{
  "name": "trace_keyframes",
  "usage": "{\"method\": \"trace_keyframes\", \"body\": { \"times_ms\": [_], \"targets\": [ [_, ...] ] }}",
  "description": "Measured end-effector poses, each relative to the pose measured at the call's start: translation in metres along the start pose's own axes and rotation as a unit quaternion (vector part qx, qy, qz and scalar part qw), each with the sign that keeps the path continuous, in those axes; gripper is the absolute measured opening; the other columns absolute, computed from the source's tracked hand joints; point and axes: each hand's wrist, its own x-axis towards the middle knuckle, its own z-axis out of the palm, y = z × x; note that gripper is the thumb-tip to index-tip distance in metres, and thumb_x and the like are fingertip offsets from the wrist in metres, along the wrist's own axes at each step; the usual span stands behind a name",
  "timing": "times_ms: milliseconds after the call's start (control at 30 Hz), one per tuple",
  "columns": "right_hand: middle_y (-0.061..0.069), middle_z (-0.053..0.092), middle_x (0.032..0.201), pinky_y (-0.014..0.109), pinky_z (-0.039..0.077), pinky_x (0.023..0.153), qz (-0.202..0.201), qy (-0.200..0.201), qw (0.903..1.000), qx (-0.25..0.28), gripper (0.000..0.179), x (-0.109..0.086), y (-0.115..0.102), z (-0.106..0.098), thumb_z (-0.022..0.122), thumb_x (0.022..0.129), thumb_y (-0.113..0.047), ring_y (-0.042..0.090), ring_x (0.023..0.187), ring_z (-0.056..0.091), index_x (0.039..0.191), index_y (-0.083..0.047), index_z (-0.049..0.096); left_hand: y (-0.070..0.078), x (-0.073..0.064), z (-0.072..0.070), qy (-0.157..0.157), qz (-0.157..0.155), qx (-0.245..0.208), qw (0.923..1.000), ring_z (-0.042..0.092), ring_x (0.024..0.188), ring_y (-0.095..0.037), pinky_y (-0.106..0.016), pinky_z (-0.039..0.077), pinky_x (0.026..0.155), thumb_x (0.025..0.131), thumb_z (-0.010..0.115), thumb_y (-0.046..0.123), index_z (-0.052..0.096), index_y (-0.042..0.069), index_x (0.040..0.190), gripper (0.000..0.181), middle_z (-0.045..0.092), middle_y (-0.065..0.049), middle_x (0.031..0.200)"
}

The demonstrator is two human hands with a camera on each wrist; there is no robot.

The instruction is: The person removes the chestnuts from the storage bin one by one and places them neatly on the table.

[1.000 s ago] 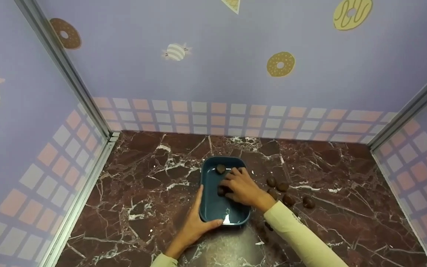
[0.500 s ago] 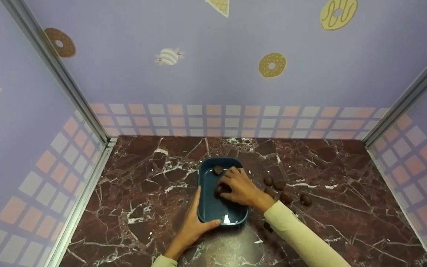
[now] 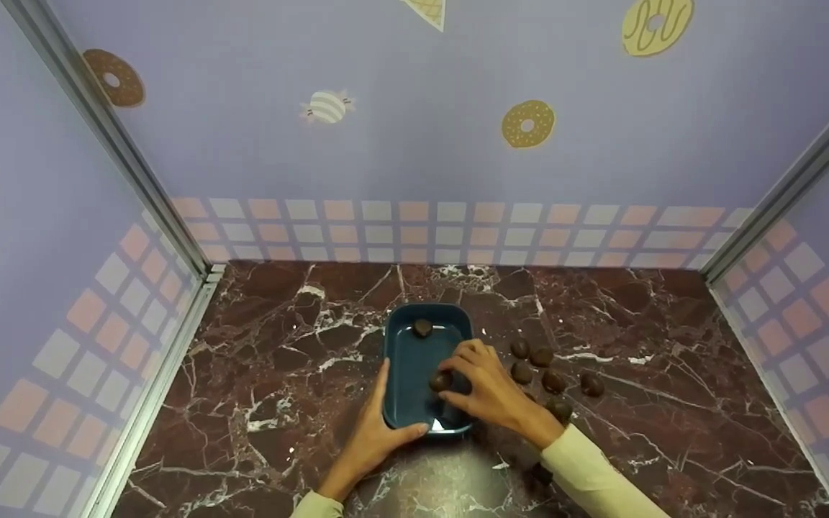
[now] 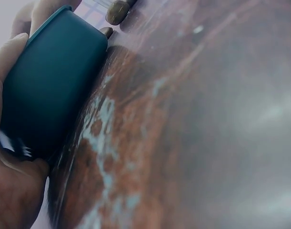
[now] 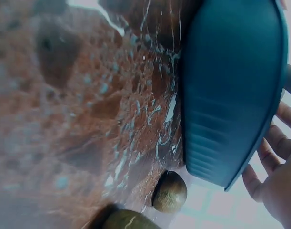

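A deep blue-green rectangular dish (image 3: 411, 360) lies on the marbled surface, long side pointing away from me. My left hand (image 3: 376, 429) grips its near left corner, thumb over the near rim and fingers along the left wall. In the left wrist view that hand (image 4: 16, 191) is against the dish's outer side. My right hand (image 3: 486, 385) is over the dish's right rim, pinching a brown chestnut (image 3: 441, 381) between thumb and fingers. Another chestnut (image 3: 422, 328) sits inside at the far end. In the right wrist view the dish wall (image 5: 231, 95) hides the pinched chestnut.
Several loose chestnuts (image 3: 553, 381) lie right of the dish, some partly under my right forearm. One chestnut (image 3: 591, 384) sits farther right. Purple patterned panels (image 3: 414, 144) enclose the marbled surface (image 3: 299, 403) at the back and both sides.
My right hand has shifted nearer and slightly right across the dish, still with a chestnut at its fingertips. The left hand keeps its grip on the dish, which stays in place.
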Motion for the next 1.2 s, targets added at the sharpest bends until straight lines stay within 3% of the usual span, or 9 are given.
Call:
{"method": "trace_keyframes", "body": {
  "times_ms": [233,633,767,967,1200],
  "targets": [
    [0.004,0.07,0.112,0.051,0.048,0.096,-0.003,0.046,0.999,0.001,0.041,-0.022,0.001,-0.013,0.099,0.082,-0.02,0.027,0.112,0.058,0.116,-0.01,0.078,0.0,0.0,0.001,-0.002,0.009,-0.006,0.9999,0.023,0.165,-0.041,-0.062,0.018,0.131,0.082,0.1,0.028,0.01,0.021,0.18,0.133,0.017,-0.021,0.182],
    [0.005,0.072,0.113,0.043,0.041,0.096,0.058,0.1,0.9933,0.001,0.046,-0.077,0.007,-0.039,0.1,0.073,-0.008,0.028,0.111,0.058,0.114,-0.007,0.078,0.002,-0.002,0.001,0.008,0.01,0.024,0.9996,0.017,0.167,-0.042,-0.067,0.015,0.132,0.081,0.101,0.035,0.011,0.023,0.18,0.134,0.016,-0.018,0.183],
    [0.003,0.073,0.111,0.043,0.042,0.099,0.076,0.1,0.992,-0.014,0.048,-0.097,0.006,-0.042,0.101,0.07,-0.008,0.029,0.11,0.059,0.113,-0.009,0.079,0.003,-0.002,0.002,0.006,0.012,0.024,0.9996,0.017,0.167,-0.04,-0.064,0.015,0.132,0.08,0.1,0.038,0.012,0.021,0.18,0.134,0.016,-0.017,0.183],
    [-0.001,0.072,0.108,0.044,0.048,0.092,0.114,0.089,0.9875,-0.063,0.051,-0.123,0.001,-0.045,0.103,0.066,-0.008,0.026,0.109,0.059,0.111,-0.011,0.079,0.003,-0.001,0.002,0.006,0.013,0.026,0.9996,0.018,0.166,-0.041,-0.065,0.016,0.132,0.079,0.101,0.037,0.013,0.021,0.18,0.135,0.016,-0.018,0.183],
    [0.0,0.073,0.105,0.049,0.047,0.093,0.133,0.071,0.9842,-0.093,0.049,-0.143,-0.004,-0.043,0.104,0.065,-0.013,0.026,0.107,0.059,0.107,-0.011,0.079,0.0,-0.002,0.002,0.013,0.014,0.021,0.9996,0.019,0.166,-0.043,-0.066,0.015,0.132,0.078,0.102,0.032,0.013,0.022,0.18,0.135,0.017,-0.02,0.182]
  ]
}}
